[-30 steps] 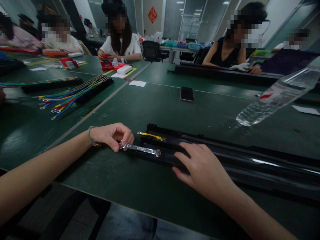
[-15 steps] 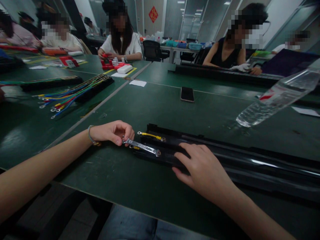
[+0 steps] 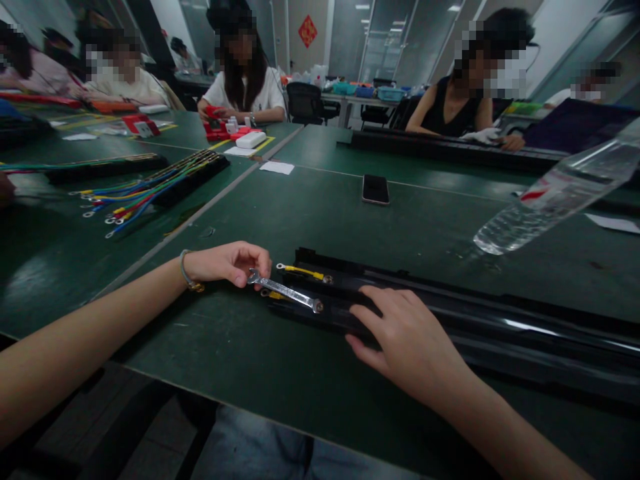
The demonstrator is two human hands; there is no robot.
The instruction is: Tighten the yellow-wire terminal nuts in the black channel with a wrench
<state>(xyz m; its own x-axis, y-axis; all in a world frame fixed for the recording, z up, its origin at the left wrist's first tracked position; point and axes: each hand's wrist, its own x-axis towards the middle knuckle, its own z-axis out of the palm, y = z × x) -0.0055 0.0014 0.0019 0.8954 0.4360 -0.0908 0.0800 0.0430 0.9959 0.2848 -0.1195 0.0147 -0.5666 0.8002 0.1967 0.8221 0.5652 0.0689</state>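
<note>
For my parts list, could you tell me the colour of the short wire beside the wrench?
Yellow; the short wire shows best in the head view.

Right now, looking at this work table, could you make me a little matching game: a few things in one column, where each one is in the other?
Things:
1. wrench
2. phone
3. water bottle
4. right hand

Places:
A. lying flat on the long black rail
B. standing at the table's right side
C. pinched at one end by the left hand
D. screen down in the middle of the green table

Pairs: 1-C, 2-D, 3-B, 4-A
</note>
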